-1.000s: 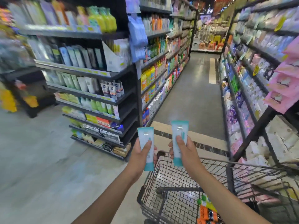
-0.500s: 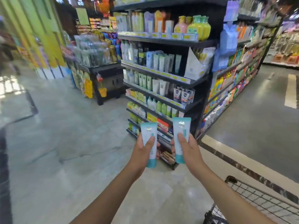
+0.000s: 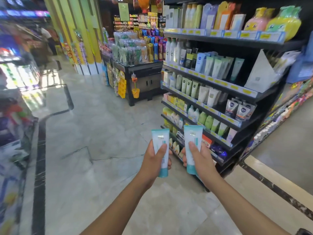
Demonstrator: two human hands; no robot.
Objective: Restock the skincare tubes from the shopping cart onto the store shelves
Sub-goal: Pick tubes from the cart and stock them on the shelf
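My left hand [image 3: 153, 162] grips a white skincare tube with a teal cap [image 3: 160, 148], held upright with the cap down. Beside it my right hand [image 3: 200, 160] grips a second, matching tube [image 3: 192, 143], also upright. Both tubes are held out in front of me, a short way before the black end-of-aisle shelf unit [image 3: 225, 92], whose tiers hold rows of skincare tubes and bottles. Only a dark corner of the shopping cart [image 3: 304, 232] shows at the bottom right.
A low black display stand [image 3: 144, 72] stacked with packaged goods sits left of the shelf unit. Yellow-green pillars [image 3: 76, 31] rise behind it. A blurred person [image 3: 48, 41] stands far left. Pale tiled floor [image 3: 94, 133] spreads ahead; an aisle runs off to the right.
The view has swung left, so the cart has dropped almost out of sight and the end shelf unit now fills the right. Both hands still hold their tubes upright, side by side.
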